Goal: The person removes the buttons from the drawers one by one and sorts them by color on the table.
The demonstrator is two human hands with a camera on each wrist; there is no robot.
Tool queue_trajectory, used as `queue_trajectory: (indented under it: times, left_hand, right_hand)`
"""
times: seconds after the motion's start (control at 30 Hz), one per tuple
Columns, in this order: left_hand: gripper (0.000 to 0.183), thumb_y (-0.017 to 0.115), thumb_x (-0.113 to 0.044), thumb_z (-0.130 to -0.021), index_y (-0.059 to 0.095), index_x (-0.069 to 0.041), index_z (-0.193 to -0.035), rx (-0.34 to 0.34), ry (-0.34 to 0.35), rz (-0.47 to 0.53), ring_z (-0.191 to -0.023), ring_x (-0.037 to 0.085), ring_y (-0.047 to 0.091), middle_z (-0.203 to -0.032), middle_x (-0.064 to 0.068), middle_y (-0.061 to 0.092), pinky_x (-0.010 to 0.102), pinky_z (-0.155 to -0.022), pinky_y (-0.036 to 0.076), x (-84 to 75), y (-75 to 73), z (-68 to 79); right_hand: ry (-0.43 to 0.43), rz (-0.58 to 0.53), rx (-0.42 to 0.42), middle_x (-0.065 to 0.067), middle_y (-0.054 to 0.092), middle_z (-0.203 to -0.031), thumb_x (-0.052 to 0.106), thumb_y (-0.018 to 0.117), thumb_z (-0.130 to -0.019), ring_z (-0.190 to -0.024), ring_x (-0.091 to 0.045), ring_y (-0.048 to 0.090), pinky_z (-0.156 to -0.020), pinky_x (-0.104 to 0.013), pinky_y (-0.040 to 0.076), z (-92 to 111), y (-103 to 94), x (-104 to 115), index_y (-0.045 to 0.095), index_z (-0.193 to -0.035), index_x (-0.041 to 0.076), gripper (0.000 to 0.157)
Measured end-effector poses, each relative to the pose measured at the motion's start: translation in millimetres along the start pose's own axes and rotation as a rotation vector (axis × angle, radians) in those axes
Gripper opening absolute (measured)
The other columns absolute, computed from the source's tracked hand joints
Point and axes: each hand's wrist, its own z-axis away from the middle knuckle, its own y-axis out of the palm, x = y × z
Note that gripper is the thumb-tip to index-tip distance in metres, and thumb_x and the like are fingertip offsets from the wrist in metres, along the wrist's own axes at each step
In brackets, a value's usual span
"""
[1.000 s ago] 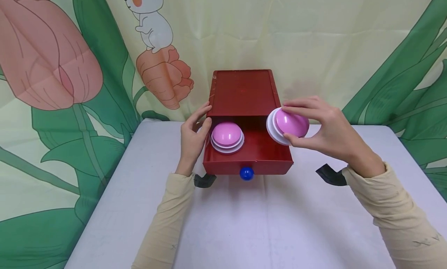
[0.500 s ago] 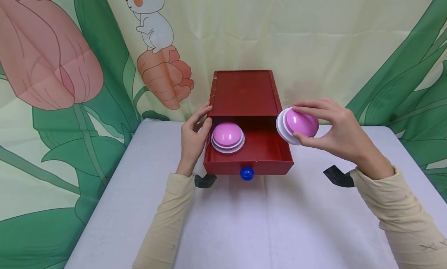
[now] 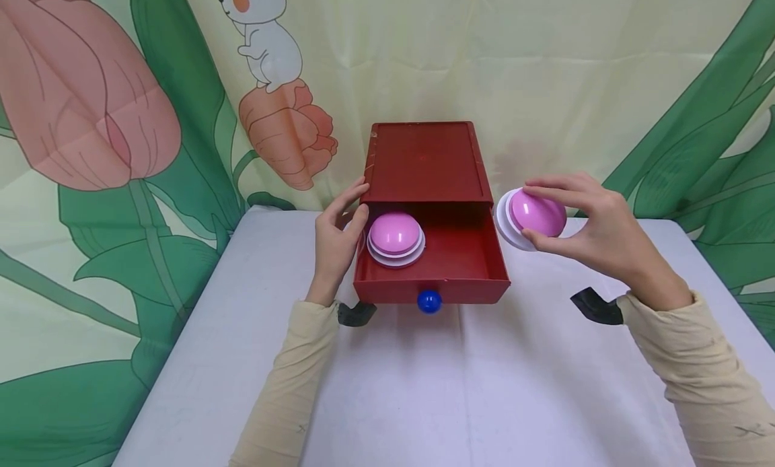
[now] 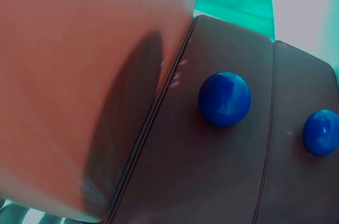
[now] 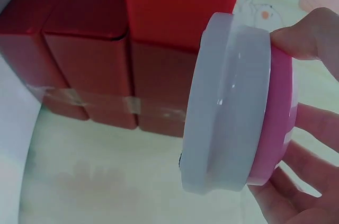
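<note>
My right hand [image 3: 605, 231] holds a push button with a pink dome and white base [image 3: 539, 214], thumb and fingers around the dome. It is tilted in the air, just right of a red drawer box [image 3: 426, 161]. Its white base [image 5: 225, 102] faces the box in the right wrist view. A matching pink and white button [image 3: 395, 235] sits at the left inside the pulled-out top drawer [image 3: 466, 252]. My left hand [image 3: 335, 241] rests against the box's left front corner, fingers extended; the left wrist view does not show it.
A blue knob [image 3: 429, 301] is on the drawer front. Below, two lower drawers have blue knobs [image 4: 224, 99], seen in the left wrist view. The box stands at the back of a white-covered table [image 3: 424, 386], against a printed curtain [image 3: 545, 83].
My right hand has moved rightward with its button, from over the drawer's right side to beyond it. The left hand, drawer and other button stay in place.
</note>
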Motion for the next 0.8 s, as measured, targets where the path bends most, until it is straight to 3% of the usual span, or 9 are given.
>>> queue_trajectory:
  times: [0.27, 0.53, 0.8]
  left_hand:
    - [0.035, 0.056, 0.0, -0.096, 0.059, 0.009, -0.13, 0.0, -0.005, -0.003, -0.133, 0.028, 0.052, -0.143, 0.02, 0.054, 0.054, -0.103, 0.045, 0.5, -0.1, 0.2]
    - [0.035, 0.059, -0.008, -0.097, 0.063, -0.002, -0.132, -0.007, 0.024, 0.006, -0.132, 0.018, 0.052, -0.143, 0.006, 0.057, 0.049, -0.102, 0.047, 31.2, -1.4, -5.6]
    - [0.035, 0.06, -0.012, -0.098, 0.064, -0.007, -0.132, -0.011, 0.042, -0.006, -0.13, 0.013, 0.054, -0.141, 0.0, 0.059, 0.044, -0.101, 0.049, 35.9, -2.0, -4.6]
  right_hand:
    - [0.067, 0.022, 0.03, -0.01, 0.065, -0.126, -0.002, 0.088, -0.065, -0.115, 0.007, 0.044, -0.078, 0.002, 0.041, 7.2, 8.1, -19.9, 0.071, -0.121, 0.004, 0.059]
    - [0.138, -0.002, 0.074, -0.012, 0.063, -0.127, 0.002, 0.087, -0.069, -0.115, -0.024, 0.052, -0.076, 0.003, 0.039, 15.2, 15.2, -37.6, 0.069, -0.123, 0.003, 0.057]
    - [0.21, -0.014, 0.113, -0.016, 0.062, -0.127, 0.006, 0.085, -0.073, -0.117, -0.033, 0.053, -0.075, 0.003, 0.037, 22.5, 25.2, -54.5, 0.068, -0.123, 0.001, 0.053]
